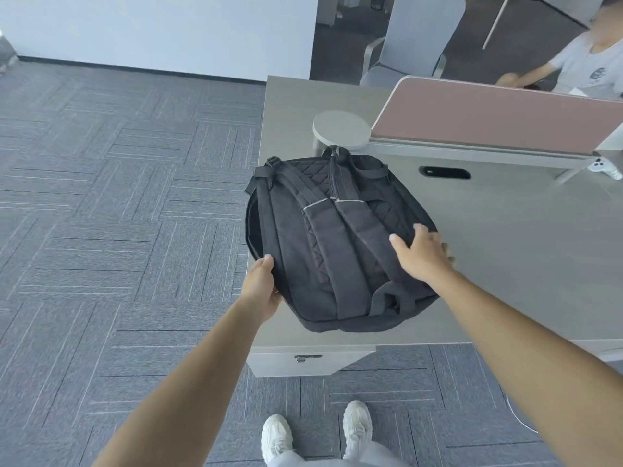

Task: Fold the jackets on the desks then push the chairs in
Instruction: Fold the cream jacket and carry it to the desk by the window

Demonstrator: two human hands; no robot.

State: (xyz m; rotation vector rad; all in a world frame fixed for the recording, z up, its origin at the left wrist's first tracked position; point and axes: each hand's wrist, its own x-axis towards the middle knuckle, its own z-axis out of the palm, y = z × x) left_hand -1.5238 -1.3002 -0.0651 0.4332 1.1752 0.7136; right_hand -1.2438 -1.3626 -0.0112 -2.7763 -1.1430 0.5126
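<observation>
A black backpack lies straps-up on the left end of a grey desk, its left side hanging past the desk's edge. My left hand grips the backpack's lower left side, thumb on top and fingers underneath. My right hand holds the backpack's right side, thumb on the fabric and fingers wrapped over the edge. No jacket is in view. A grey chair stands behind the desk at the far side.
A pink divider panel with a round grey end shelf runs along the desk's back. A white device lies at its right end. A person in a white shirt sits beyond the divider. Grey carpet spreads to the left.
</observation>
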